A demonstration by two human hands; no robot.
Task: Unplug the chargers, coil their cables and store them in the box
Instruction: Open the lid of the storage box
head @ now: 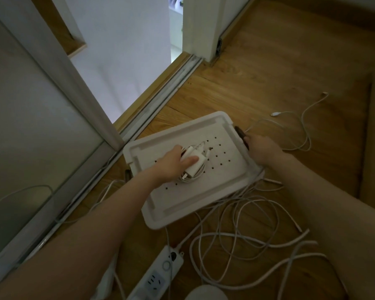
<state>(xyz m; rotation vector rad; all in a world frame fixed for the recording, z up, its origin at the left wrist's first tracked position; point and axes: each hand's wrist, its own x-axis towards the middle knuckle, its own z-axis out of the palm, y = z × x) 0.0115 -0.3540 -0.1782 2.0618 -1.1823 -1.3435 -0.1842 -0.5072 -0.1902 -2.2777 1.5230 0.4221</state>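
Storing step: left hand fingers clamp coiled charger atop box lid; right hand fingers hook latch. Next, likely: open lid.

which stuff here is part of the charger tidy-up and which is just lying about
For the job: coiled charger, held by the left hand atop the white box; right hand on the box's dark latch; loose white cables on the floor; power strip.
Just lying about: round white object at the bottom edge; sliding door track.
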